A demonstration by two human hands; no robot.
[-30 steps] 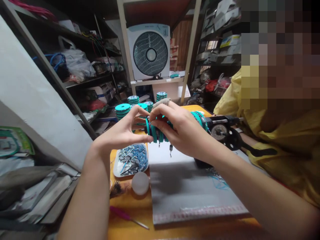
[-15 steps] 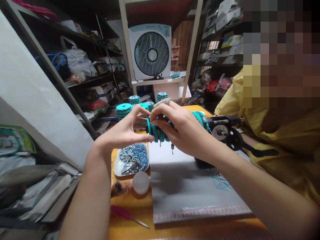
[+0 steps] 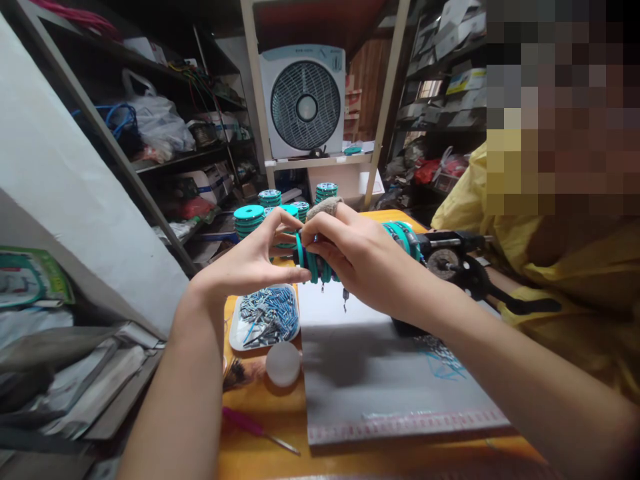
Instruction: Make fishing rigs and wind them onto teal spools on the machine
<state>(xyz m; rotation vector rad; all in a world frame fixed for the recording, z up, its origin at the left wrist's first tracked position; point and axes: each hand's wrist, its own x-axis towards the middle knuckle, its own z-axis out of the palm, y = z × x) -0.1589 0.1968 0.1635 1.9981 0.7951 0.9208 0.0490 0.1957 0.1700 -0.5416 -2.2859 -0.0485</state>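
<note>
Several teal spools (image 3: 313, 263) sit in a row on a horizontal shaft above the table. My right hand (image 3: 365, 263) is wrapped over them from the right, fingers closed on the spools. My left hand (image 3: 250, 263) is at the row's left end, thumb and fingers pinched at the end of the shaft; what it pinches is too small to make out. A small dark piece (image 3: 344, 295) dangles below the spools. The shaft runs right to a black hand-crank winder (image 3: 457, 263).
A white tray of blue-grey small parts (image 3: 265, 317), a white round lid (image 3: 283, 363), a pink-handled tool (image 3: 250, 430) and a grey mat (image 3: 390, 380) lie on the orange table. Stacks of teal spools (image 3: 247, 220) stand behind. A person in yellow (image 3: 565, 267) sits at right.
Both hands stay on the spool row, with only small finger shifts. The view has drifted slightly.
</note>
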